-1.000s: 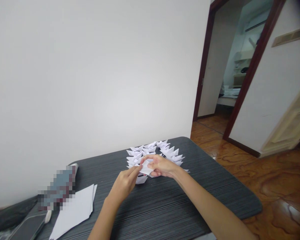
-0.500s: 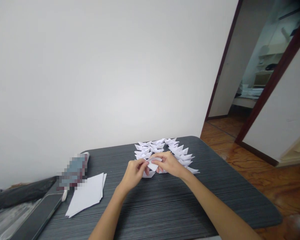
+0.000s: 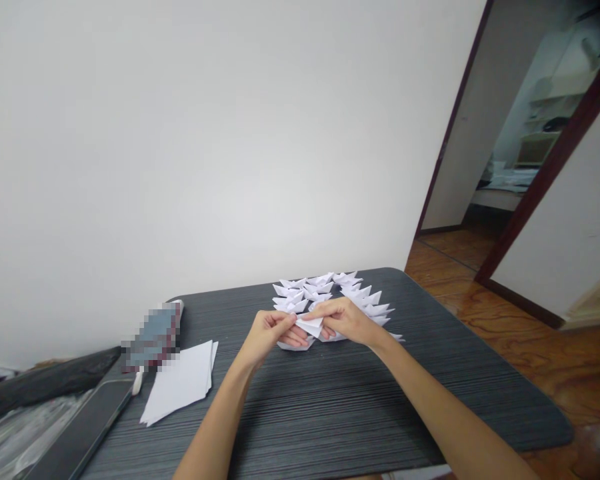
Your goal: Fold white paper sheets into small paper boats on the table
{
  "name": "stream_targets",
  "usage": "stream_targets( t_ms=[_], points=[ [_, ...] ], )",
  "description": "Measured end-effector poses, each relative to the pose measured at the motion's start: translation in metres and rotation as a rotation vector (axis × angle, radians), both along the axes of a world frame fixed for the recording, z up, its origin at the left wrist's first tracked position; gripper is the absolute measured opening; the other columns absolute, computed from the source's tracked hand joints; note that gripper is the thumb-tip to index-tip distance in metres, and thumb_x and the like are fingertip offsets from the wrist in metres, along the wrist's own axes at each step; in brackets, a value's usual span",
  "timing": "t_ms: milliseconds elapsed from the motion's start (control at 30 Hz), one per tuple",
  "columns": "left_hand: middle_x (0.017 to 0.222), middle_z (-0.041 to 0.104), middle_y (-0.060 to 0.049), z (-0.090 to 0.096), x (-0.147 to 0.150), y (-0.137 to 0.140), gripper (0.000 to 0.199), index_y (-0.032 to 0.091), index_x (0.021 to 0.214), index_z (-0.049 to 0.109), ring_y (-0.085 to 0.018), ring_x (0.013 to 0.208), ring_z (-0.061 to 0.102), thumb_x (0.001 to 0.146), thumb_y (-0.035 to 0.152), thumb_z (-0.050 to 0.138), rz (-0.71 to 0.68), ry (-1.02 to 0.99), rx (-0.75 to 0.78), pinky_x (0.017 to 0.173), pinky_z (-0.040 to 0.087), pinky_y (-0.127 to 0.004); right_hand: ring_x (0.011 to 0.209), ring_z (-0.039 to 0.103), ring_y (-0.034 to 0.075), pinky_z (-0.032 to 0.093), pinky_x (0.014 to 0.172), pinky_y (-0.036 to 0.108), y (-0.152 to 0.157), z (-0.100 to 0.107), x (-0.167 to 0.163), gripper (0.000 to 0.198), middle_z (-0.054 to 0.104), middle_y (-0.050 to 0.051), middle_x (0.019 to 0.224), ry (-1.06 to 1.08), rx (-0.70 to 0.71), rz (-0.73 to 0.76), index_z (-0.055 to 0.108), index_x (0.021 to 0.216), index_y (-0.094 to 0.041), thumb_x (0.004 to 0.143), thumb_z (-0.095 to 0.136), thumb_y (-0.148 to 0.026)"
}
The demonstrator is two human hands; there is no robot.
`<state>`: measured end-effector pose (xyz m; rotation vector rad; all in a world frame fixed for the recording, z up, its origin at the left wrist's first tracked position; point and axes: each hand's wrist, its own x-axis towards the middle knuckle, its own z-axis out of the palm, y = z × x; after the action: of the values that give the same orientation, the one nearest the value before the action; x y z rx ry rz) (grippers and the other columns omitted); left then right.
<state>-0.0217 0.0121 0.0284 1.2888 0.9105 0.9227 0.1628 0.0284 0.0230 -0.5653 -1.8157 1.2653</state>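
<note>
A small piece of folded white paper (image 3: 311,325) is held up between my two hands above the table. My left hand (image 3: 276,329) pinches its left corner between thumb and fingers, the other fingers lying underneath. On the other side, my right hand (image 3: 344,320) grips the paper's right part, its index finger pressing along the top. Behind and around the hands stand several white paper boats (image 3: 320,289) in rows on the dark table. My hands hide some of these boats.
A stack of white paper sheets (image 3: 183,380) lies at the left of the dark striped table (image 3: 330,407). Beside it is a blurred-out item (image 3: 153,337). A white wall (image 3: 230,147) rises behind the table, and a doorway (image 3: 500,160) opens at the right.
The folded paper has been turned and flattened into a narrower shape. My left fingers have stretched out beneath it, and my right index finger has shifted onto its top. The view has shifted slightly.
</note>
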Motion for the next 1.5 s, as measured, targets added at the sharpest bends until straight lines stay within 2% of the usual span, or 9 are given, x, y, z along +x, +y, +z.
stream_targets(
  t_ms=[233,433,533,700,767,867,1100,1200,1500],
  points=[
    [0.057,0.066,-0.009,0.003,0.000,-0.002,0.034,0.005,0.063,0.061,-0.016,0.051,0.063,0.070,0.039,0.058,-0.071,0.047,0.000,0.048,0.048,-0.021,0.045,0.050,0.004,0.039,0.044,0.017,0.000,-0.002,0.002,0.027,0.059,0.003,0.074,-0.020,0.031,-0.024,0.068,0.080,-0.014,0.068,0.046,-0.006],
    [0.063,0.067,-0.011,-0.004,0.004,-0.001,0.035,0.005,0.066,0.061,-0.016,0.054,0.064,0.068,0.040,0.060,-0.041,-0.008,-0.045,0.053,0.050,-0.023,0.066,0.053,0.011,0.041,0.057,0.022,0.000,0.004,0.005,0.027,0.059,0.004,0.074,-0.172,0.241,-0.088,0.069,0.081,-0.018,0.070,0.047,-0.006],
    [0.061,0.067,-0.011,-0.008,0.007,0.001,0.033,0.005,0.066,0.061,-0.015,0.053,0.064,0.067,0.038,0.061,0.001,-0.046,-0.077,0.055,0.050,-0.023,0.072,0.053,0.012,0.042,0.064,0.024,0.000,0.004,0.006,0.030,0.059,0.004,0.077,-0.233,0.285,-0.095,0.069,0.084,-0.019,0.072,0.045,-0.006],
    [0.059,0.067,-0.009,-0.008,0.009,0.001,0.030,0.006,0.065,0.060,-0.014,0.051,0.063,0.065,0.035,0.063,0.045,-0.103,-0.055,0.051,0.050,-0.020,0.079,0.056,0.014,0.042,0.070,0.027,-0.002,0.004,0.001,0.034,0.062,0.005,0.085,-0.155,0.191,-0.123,0.065,0.095,-0.018,0.069,0.046,-0.005],
    [0.059,0.066,-0.008,-0.007,0.009,0.000,0.029,0.006,0.066,0.060,-0.014,0.050,0.063,0.065,0.035,0.064,0.044,-0.126,-0.044,0.050,0.050,-0.020,0.080,0.057,0.015,0.043,0.071,0.027,-0.003,0.003,-0.001,0.032,0.064,0.006,0.086,-0.085,0.121,-0.162,0.066,0.091,-0.015,0.067,0.047,-0.004],
    [0.060,0.067,-0.008,-0.007,0.009,0.000,0.030,0.006,0.067,0.060,-0.015,0.052,0.064,0.066,0.035,0.063,0.035,-0.118,-0.032,0.052,0.050,-0.021,0.069,0.056,0.013,0.043,0.062,0.024,-0.002,0.003,-0.001,0.026,0.063,0.005,0.077,-0.054,0.097,-0.182,0.067,0.082,-0.014,0.066,0.048,-0.005],
    [0.062,0.067,-0.008,-0.011,0.008,0.000,0.029,0.006,0.068,0.062,-0.016,0.057,0.065,0.069,0.035,0.061,0.016,-0.087,-0.022,0.056,0.051,-0.022,0.072,0.057,0.014,0.044,0.067,0.026,0.002,0.003,0.005,0.023,0.063,0.005,0.075,-0.169,0.331,-0.165,0.068,0.080,-0.017,0.071,0.048,-0.008],
    [0.061,0.067,-0.008,-0.012,0.009,0.000,0.028,0.006,0.068,0.061,-0.014,0.053,0.064,0.068,0.034,0.062,0.019,-0.093,-0.016,0.053,0.050,-0.020,0.073,0.057,0.014,0.044,0.066,0.026,0.001,0.004,0.005,0.023,0.063,0.005,0.076,-0.176,0.309,-0.148,0.068,0.079,-0.017,0.070,0.048,-0.008],
    [0.063,0.067,-0.009,-0.007,0.007,-0.002,0.030,0.006,0.069,0.062,-0.014,0.051,0.063,0.066,0.036,0.063,0.004,-0.039,0.016,0.051,0.050,-0.021,0.069,0.055,0.014,0.044,0.057,0.023,-0.002,0.005,0.006,0.013,0.061,0.005,0.074,-0.072,0.102,-0.035,0.067,0.073,-0.016,0.068,0.055,-0.015]
  ],
)
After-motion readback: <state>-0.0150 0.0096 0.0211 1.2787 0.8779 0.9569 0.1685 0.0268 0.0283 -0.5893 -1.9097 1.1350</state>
